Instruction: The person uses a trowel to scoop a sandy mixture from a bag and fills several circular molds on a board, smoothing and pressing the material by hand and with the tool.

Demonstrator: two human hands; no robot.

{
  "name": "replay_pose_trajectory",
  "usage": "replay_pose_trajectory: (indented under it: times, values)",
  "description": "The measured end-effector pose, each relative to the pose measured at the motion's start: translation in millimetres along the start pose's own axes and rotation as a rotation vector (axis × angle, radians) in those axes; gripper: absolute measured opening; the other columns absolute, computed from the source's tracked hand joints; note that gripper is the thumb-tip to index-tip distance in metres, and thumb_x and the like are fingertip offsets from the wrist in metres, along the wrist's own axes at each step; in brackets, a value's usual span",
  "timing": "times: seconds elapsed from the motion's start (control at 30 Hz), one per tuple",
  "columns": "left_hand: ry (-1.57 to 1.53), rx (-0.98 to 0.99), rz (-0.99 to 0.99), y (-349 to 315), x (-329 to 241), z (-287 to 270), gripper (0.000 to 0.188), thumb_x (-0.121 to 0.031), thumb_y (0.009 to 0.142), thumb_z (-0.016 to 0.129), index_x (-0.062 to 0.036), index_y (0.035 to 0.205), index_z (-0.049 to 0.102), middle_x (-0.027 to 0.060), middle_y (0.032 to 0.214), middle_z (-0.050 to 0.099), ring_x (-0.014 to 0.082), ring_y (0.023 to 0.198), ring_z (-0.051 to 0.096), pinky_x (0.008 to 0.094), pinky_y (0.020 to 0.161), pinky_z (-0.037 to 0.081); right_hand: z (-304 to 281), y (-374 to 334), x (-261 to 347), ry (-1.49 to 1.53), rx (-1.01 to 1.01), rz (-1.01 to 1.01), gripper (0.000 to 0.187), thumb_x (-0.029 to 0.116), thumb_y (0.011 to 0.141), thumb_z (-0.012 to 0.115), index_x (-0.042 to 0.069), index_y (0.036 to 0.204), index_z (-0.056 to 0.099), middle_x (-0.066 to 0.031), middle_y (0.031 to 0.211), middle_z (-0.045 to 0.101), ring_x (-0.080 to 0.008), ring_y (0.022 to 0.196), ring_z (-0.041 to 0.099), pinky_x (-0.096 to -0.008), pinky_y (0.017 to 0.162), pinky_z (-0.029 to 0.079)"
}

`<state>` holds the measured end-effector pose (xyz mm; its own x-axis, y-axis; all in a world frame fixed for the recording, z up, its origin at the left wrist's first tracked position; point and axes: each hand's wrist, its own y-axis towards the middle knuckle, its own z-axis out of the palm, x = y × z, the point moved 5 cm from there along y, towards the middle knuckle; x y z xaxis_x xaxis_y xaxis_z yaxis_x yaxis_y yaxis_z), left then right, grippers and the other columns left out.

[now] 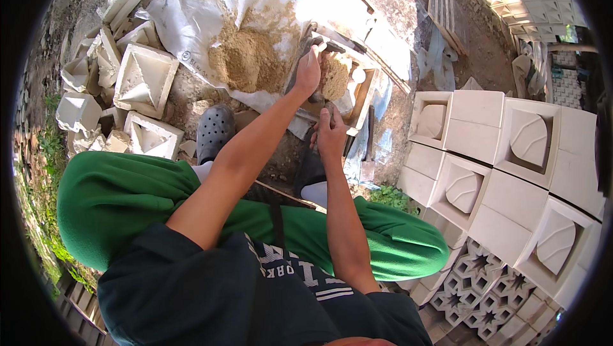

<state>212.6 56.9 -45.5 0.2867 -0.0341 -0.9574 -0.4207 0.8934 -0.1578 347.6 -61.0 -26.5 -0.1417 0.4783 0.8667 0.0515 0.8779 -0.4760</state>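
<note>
My left hand [308,73] is closed at the near left side of a wooden-sided mould box [364,98]; what its fingers grip is not clear. At the box's near edge, my right hand [330,134] has its fingers curled together beside a dark, tool-like piece, too small to identify. Between and beyond my hands lies a mound of damp, tan sand mix [334,76] inside the box. A small, white, rounded object [358,75] sits to the right of that mound.
Left of the box, a white sack sheet [167,23] carries a sand pile [246,59]. Broken pale moulded blocks [145,79] lie far left. Finished blocks [472,126] with leaf reliefs are stacked at right. A small flat-bladed tool [368,168] lies near my foot.
</note>
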Motion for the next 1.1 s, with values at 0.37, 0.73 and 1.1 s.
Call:
replay_pose_trajectory:
  times: [0.37, 0.73, 1.1]
  values:
    - [0.256, 0.04, 0.358, 16.5, 13.9, -23.0, 0.045, -0.026, 0.105, 0.035, 0.0079, 0.123, 0.059, 0.0197, 0.121, 0.065, 0.0253, 0.117, 0.06, 0.0329, 0.1, 0.043, -15.2, 7.5, -9.9, -0.231, -0.23, -0.055, 0.056, 0.034, 0.096, 0.058, -0.002, 0.138, 0.05, -0.0176, 0.084, 0.069, -0.0211, 0.057, 0.065, -0.0324, 0.053, 0.051]
    - [0.142, 0.036, 0.284, 31.3, 20.9, -30.3, 0.041, -0.021, 0.105, 0.035, 0.0057, 0.121, 0.062, 0.0193, 0.123, 0.065, 0.0275, 0.119, 0.059, 0.0342, 0.102, 0.042, -3.4, -11.2, 19.1, -0.562, -0.235, -0.353, 0.054, 0.034, 0.096, 0.056, 0.0, 0.137, 0.051, -0.0279, 0.115, 0.065, -0.0401, 0.105, 0.064, -0.0419, 0.089, 0.049]
    - [0.389, 0.115, 0.362, 29.5, 2.7, -33.8, 0.042, -0.027, 0.104, 0.038, 0.0033, 0.123, 0.06, 0.0226, 0.124, 0.062, 0.0385, 0.118, 0.057, 0.0407, 0.101, 0.043, -7.0, -11.0, 8.0, -0.55, -0.209, -0.343, 0.05, 0.032, 0.096, 0.057, 0.003, 0.137, 0.052, -0.0264, 0.103, 0.068, -0.0401, 0.093, 0.067, -0.0423, 0.08, 0.052]
